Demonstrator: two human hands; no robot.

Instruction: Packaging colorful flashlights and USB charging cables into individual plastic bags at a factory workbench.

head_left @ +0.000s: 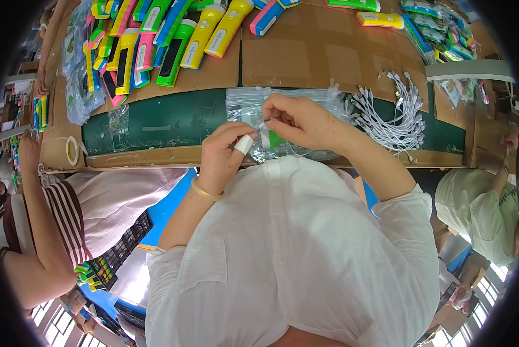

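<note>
At the table's near edge my two hands work close together over a stack of clear plastic bags [239,107]. My right hand [305,121] is closed in a pinch, and a small pale bit shows at its fingertips; I cannot make out what it is. My left hand [222,153] has its fingers closed just left of it, with a white wrap [244,144] round one finger; what it grips is hidden. Between and under the hands shows a green and white item [275,139], partly covered by the right fingers. A thin white cord [292,151] curves below it.
Colourful flashlights [178,53] pile up at the far left on cardboard [305,55]. White cables [395,118] lie bundled at right. Bagged flashlights [438,32] fill the far right corner. A tape roll [72,150] stands at left. Other people sit on both sides.
</note>
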